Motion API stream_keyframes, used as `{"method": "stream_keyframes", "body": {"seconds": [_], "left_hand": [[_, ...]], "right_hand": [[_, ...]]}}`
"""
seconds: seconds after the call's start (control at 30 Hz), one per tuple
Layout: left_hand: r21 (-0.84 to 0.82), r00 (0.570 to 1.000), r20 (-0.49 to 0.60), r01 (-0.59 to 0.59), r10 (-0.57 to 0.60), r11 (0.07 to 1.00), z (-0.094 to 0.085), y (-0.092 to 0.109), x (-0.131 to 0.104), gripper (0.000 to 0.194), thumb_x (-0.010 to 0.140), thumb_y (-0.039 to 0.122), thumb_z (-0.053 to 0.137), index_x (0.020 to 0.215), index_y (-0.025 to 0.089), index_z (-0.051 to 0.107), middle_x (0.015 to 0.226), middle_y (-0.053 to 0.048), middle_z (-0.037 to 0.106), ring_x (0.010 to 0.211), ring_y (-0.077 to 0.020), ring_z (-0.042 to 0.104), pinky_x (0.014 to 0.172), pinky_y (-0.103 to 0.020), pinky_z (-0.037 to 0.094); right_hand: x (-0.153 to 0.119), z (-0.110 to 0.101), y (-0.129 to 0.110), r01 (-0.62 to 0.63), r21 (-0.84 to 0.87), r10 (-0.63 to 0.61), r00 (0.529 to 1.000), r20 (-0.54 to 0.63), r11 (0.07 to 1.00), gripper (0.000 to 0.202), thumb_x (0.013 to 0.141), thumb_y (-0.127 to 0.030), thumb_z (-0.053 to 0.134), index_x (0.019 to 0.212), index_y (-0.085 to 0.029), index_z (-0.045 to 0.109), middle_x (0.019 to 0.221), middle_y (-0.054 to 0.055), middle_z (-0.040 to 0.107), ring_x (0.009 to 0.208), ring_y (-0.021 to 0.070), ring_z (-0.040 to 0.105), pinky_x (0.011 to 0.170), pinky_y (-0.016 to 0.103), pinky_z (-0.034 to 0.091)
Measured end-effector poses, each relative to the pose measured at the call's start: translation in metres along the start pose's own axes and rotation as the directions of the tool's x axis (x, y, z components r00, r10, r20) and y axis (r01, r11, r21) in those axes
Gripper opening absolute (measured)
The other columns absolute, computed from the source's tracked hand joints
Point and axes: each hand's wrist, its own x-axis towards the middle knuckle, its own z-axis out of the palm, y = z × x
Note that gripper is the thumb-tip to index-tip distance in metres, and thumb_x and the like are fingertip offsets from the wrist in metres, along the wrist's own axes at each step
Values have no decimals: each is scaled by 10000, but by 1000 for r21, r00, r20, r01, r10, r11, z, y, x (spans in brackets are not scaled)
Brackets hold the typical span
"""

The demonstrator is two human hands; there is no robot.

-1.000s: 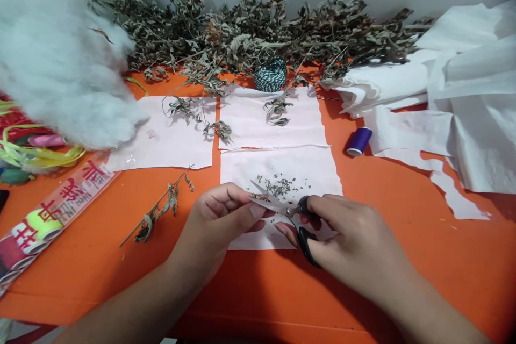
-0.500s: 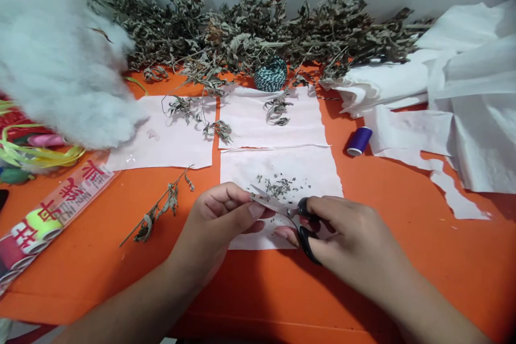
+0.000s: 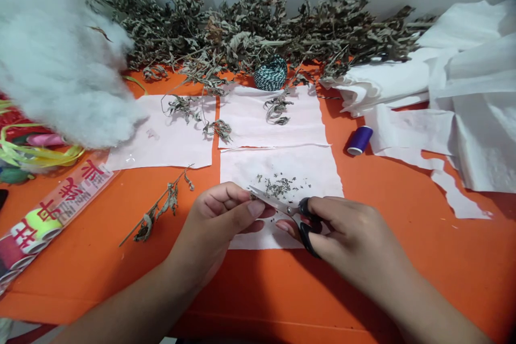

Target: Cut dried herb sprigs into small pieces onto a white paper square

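In the head view, your left hand pinches a small piece of dried leaf between thumb and fingers, most of it hidden. Your right hand grasps the black-handled scissors, their blades nearly together beside your left fingertips. Beneath them, cut leaf bits lie scattered on the nearest white sheet, which rests on the orange surface. To the left of your left hand lies a dried sprig; beyond your right hand lies a purple spool. At the back, a ball of twine sits before a long heap of dried stems.
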Motion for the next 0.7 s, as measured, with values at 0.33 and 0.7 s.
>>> {"method": "stream_keyframes", "body": {"seconds": [0.33,0.7], "left_hand": [[-49,1000,13,0,1,999,-2,0,1,165,654,164,861,679,157,698,684,-5,780,650,-117,738,572,-133,558],[13,1000,-14,-10,10,1000,0,1,1,180,620,160,872,662,157,696,670,-11,774,665,-139,743,555,-143,552]], "right_hand": [[2,0,-4,-42,22,41,999,25,999,402,797,-488,664,601,-216,443,520,-37,465,459,107,400,449,211,284],[0,0,-2,-8,12,8,1000,10,1000,416,882,-465,574,577,-216,438,498,-33,445,443,109,394,446,224,268]]}}
